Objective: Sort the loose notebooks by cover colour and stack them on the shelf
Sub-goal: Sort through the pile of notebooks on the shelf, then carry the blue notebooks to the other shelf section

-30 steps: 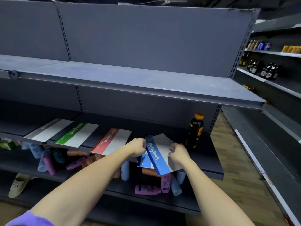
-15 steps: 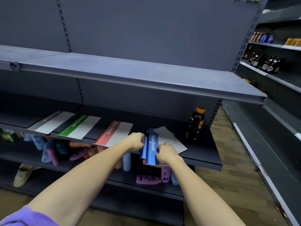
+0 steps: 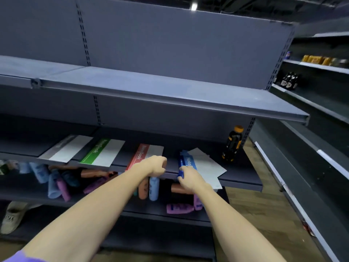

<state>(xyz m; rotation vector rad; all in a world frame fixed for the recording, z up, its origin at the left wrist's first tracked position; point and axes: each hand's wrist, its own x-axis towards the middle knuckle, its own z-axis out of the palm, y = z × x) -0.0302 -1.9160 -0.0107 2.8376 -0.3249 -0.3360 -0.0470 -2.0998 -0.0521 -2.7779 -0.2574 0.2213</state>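
Four lots of notebooks lie on the middle shelf (image 3: 243, 183): a grey one (image 3: 66, 148) at the left, a green one (image 3: 102, 152), a red one (image 3: 145, 154), and a fanned blue pile (image 3: 188, 160) at the right. My right hand (image 3: 188, 179) grips the near edge of the blue pile at the shelf's front lip. My left hand (image 3: 153, 166) is curled into a fist at the shelf edge between the red notebook and the blue pile. It covers the red notebook's near corner, and I see nothing in it.
A dark bottle with an orange cap (image 3: 233, 144) stands right of the blue pile. Several tubes and bottles (image 3: 151, 188) lie on the shelf below. The upper shelf (image 3: 170, 95) overhangs. A shoe (image 3: 11, 216) is at the lower left. Stocked shelves (image 3: 289, 82) run along the right.
My left hand has let go of the blue notebooks and moved left. The blue pile, tilted up before, now lies flat on the shelf under my right hand.
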